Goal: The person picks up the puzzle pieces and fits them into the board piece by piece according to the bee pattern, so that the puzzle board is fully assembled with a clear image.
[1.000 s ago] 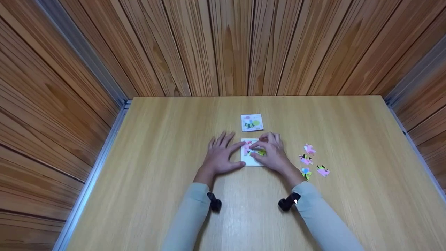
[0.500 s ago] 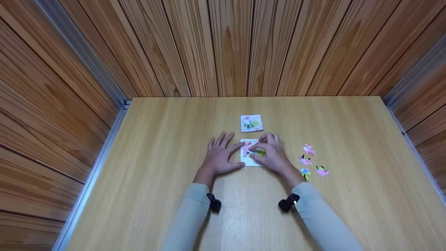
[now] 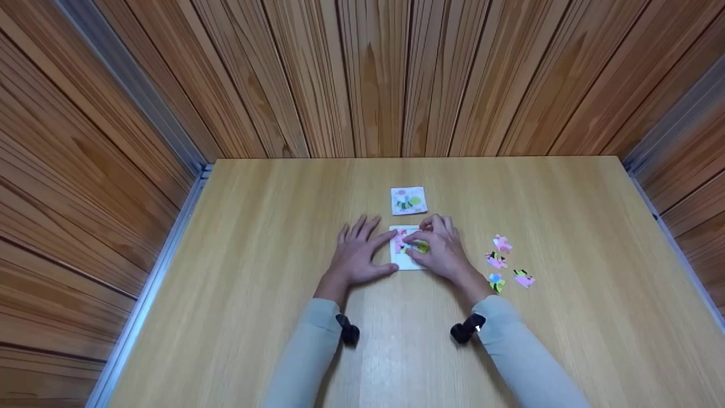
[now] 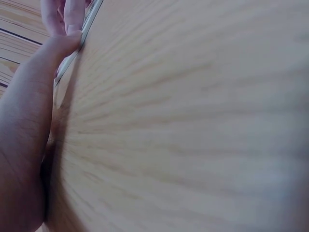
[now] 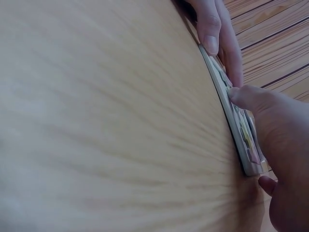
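A white puzzle board (image 3: 403,264) with pink and green pieces set in it lies flat on the table in the head view. My left hand (image 3: 357,256) rests flat at its left side, fingers spread, with thumb and index fingertips at the edge. Over the right part of the board, my right hand (image 3: 444,249) pinches a small puzzle piece between thumb and index finger, down at the board's surface. The fingers largely hide the piece. In the right wrist view, the thumb (image 5: 246,96) presses in among the pieces in the board.
Several loose puzzle pieces (image 3: 497,260) lie on the table (image 3: 255,238) to the right of the right hand. A square picture card (image 3: 409,201) with a bee lies beyond the board. Wood-panelled walls (image 3: 374,79) stand behind and at both sides.
The right hand's fingers shift only slightly over the board. The left hand stays in place, and the loose pieces have not moved.
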Action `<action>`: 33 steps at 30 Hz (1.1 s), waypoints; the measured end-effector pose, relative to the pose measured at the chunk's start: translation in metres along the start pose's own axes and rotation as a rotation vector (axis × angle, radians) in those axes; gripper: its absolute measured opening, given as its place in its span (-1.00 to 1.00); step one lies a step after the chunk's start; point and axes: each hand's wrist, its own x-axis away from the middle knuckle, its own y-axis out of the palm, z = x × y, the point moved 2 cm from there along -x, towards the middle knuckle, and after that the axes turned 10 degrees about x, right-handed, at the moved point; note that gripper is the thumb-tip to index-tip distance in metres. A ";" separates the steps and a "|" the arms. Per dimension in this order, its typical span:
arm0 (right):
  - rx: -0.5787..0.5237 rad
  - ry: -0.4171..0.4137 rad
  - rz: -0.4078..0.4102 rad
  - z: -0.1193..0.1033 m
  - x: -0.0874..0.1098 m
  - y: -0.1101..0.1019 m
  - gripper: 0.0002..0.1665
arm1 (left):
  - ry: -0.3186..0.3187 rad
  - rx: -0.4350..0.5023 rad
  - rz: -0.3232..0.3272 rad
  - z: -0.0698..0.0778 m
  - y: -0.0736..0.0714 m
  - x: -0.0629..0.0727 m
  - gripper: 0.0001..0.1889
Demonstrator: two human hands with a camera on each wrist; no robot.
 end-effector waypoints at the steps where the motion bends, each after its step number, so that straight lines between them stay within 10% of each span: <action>1: 0.002 0.001 -0.002 0.000 0.000 0.000 -0.71 | 0.002 0.003 0.000 0.000 0.000 0.000 -0.10; 33: -0.011 0.023 0.002 0.001 0.002 0.001 -0.72 | 0.007 0.023 -0.004 0.000 -0.001 0.001 -0.10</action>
